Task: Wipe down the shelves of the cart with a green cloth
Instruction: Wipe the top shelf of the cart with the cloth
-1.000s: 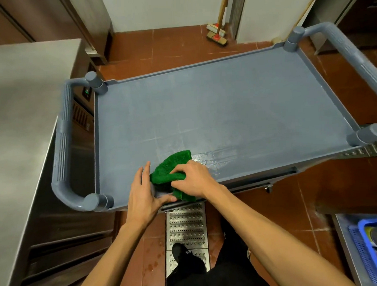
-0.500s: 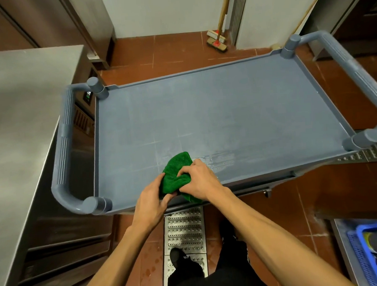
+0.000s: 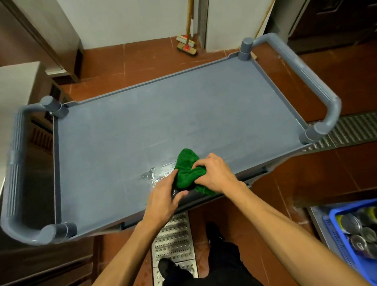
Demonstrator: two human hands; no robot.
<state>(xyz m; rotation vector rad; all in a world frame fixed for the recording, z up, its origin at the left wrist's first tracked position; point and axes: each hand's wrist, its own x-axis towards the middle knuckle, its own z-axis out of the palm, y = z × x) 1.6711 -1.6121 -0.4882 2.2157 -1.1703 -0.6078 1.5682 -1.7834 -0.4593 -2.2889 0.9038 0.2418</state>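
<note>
Both forearms reach forward over the cart's near edge: right grip (image 3: 215, 174), knuckles up and fingers curled, bunches the green cloth (image 3: 186, 167) on the top shelf (image 3: 181, 112) near its front rim, beside a wet streak (image 3: 150, 175), while left grip (image 3: 162, 201) pinches the cloth's near-left edge between thumb and fingers.

The person wears loose black trousers (image 3: 225, 272) and black shoes (image 3: 165, 265), while the left forearm (image 3: 128, 255) and right forearm (image 3: 285, 223) are bare
</note>
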